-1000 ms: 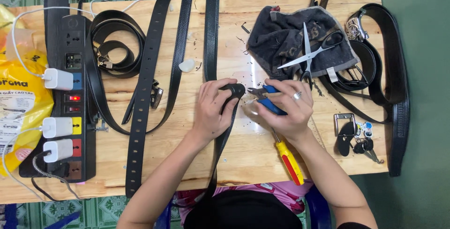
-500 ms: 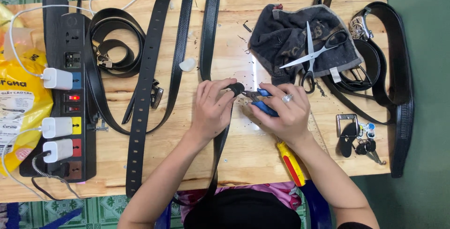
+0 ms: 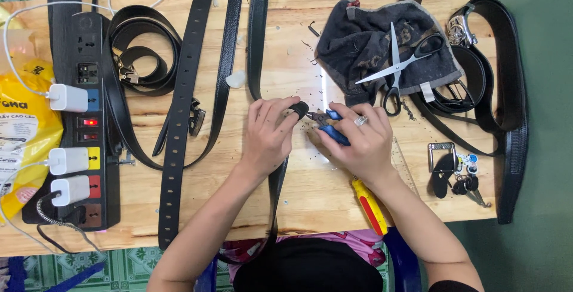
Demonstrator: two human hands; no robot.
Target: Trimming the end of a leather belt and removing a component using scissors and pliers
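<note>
- The left hand (image 3: 267, 137) is closed on the rounded end of a black belt (image 3: 298, 110) near the middle of the tabletop (image 3: 310, 178); that belt runs under the hand and drops over the near edge.
- The right hand (image 3: 358, 143) is clamped round blue-handled pliers (image 3: 330, 128), whose tips touch the belt end.
- Open room is scarce: bare wood shows only just beside the hands and along the near edge, where a yellow-handled screwdriver (image 3: 370, 205) overhangs.
- A black power strip (image 3: 89, 119) with white plugs fills the left edge; loose belts lie between it and the hands.
- Toward the far right corner, scissors (image 3: 397, 68) rest on a dark cloth (image 3: 364, 41); keys (image 3: 465, 175) lie near the right edge.
- The plier jaws are too small to make out; several belts are cut off at the far edge.
</note>
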